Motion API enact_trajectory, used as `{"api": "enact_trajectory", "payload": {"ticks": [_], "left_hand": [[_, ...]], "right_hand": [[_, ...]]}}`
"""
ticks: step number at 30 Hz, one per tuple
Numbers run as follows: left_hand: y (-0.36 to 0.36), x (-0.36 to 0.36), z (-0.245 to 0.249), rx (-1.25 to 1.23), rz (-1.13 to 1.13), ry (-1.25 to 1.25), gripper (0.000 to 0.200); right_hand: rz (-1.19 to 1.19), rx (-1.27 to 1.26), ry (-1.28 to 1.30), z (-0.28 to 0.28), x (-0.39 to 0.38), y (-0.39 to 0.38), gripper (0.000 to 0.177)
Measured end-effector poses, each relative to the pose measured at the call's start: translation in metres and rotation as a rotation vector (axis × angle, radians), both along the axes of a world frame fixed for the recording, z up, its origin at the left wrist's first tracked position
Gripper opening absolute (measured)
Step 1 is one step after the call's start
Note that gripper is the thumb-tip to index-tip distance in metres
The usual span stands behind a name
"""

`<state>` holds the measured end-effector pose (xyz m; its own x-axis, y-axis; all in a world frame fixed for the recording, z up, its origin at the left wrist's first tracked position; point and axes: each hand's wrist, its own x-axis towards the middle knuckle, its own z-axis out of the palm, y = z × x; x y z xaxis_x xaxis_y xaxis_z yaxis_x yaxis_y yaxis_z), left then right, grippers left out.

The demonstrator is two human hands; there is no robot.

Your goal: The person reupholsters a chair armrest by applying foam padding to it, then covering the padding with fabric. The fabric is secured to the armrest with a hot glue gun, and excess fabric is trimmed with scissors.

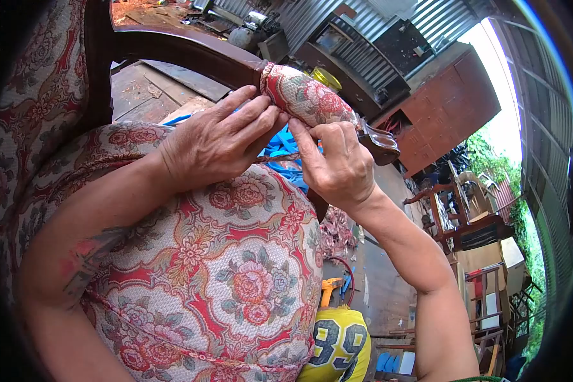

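Note:
A padded armrest [315, 99] in red and cream floral fabric sits on the dark wooden chair frame [188, 48]. Along its near edge, the fingertips of my left hand [226, 137] press down, held close together; what lies under them is hidden. My right hand [337, 162] is closed beside it, with thumb and index finger pinched at the armrest's underside. A braided trim cord [280, 158] hangs between both hands and runs into my right hand. Below them spreads the chair's floral seat [254, 280]. Blue strips [285, 143] show behind the cord.
The floral backrest [41, 83] rises at the left. A yellow jersey with a number [337, 340] and an orange tool [329, 290] are below right. Wooden chair frames [458, 210] stand at the right, a reddish-brown cabinet [445, 108] behind. Wooden boards [149, 89] lie beyond the armrest.

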<state>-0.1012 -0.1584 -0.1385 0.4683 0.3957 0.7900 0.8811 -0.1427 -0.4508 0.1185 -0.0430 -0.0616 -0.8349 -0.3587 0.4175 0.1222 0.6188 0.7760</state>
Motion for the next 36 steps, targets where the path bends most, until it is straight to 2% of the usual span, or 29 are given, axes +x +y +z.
{"api": "enact_trajectory", "payload": {"ticks": [2,4,14,16,19,29,32,35,36], "left_hand": [[0.000,-0.001,-0.001,0.011,0.020,0.021,0.061],[0.002,-0.004,-0.002,0.044,-0.050,-0.084,0.060],[0.004,-0.017,-0.002,0.036,-0.083,-0.103,0.069],[0.002,-0.019,-0.002,0.068,-0.028,-0.074,0.059],[0.000,-0.017,-0.002,0.059,0.046,-0.010,0.065],[0.004,-0.019,-0.006,0.064,0.063,-0.006,0.068],[0.003,-0.021,-0.006,0.068,0.078,-0.003,0.072],[0.007,-0.030,-0.009,0.129,0.090,0.025,0.071],[0.006,-0.033,-0.010,0.142,0.118,0.037,0.065]], "right_hand": [[-0.015,-0.016,0.010,-0.001,0.000,-0.001,0.042],[-0.013,-0.020,0.012,0.000,0.000,0.000,0.042],[0.000,-0.015,0.007,0.000,-0.002,0.000,0.042],[-0.004,-0.002,-0.002,0.000,-0.001,0.001,0.043],[-0.024,0.022,-0.028,0.002,0.000,-0.002,0.044],[0.044,0.092,-0.055,0.003,-0.002,0.004,0.052],[-0.011,0.088,-0.065,0.004,-0.002,0.002,0.053],[-0.030,0.090,-0.088,0.005,-0.002,0.000,0.052],[-0.048,0.072,-0.098,0.005,-0.001,-0.001,0.053]]}}
